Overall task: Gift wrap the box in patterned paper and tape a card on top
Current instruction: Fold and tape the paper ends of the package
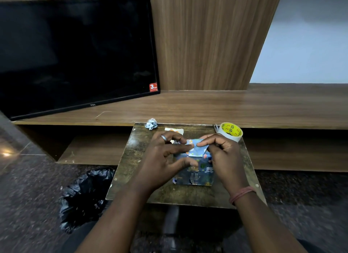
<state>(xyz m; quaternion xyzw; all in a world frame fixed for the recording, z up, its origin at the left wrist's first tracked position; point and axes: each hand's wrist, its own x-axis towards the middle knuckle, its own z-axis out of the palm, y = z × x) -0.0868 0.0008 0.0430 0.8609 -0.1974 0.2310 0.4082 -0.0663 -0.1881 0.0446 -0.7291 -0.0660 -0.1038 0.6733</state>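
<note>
Both forearms reach in from the lower edge toward a small tabletop (pixel 131 169). Left hand (pixel 165 158) rests on the wrapped box (pixel 195 171), thumb against its near side, forefinger pinching the upturned paper flap (pixel 197 149). Right hand (pixel 222 154) pinches the same flap from the opposite side, remaining fingers curled. Box stands at the tabletop's centre. Card (pixel 174 130) lies beyond the hands; tape roll (pixel 230 131) stands at the far right corner; crumpled paper ball (pixel 151 123) lies at the far edge.

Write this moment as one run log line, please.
step: folding end flap | box: wrapped, on board | left hand, right hand: pinching flap | tape roll: idle
</note>
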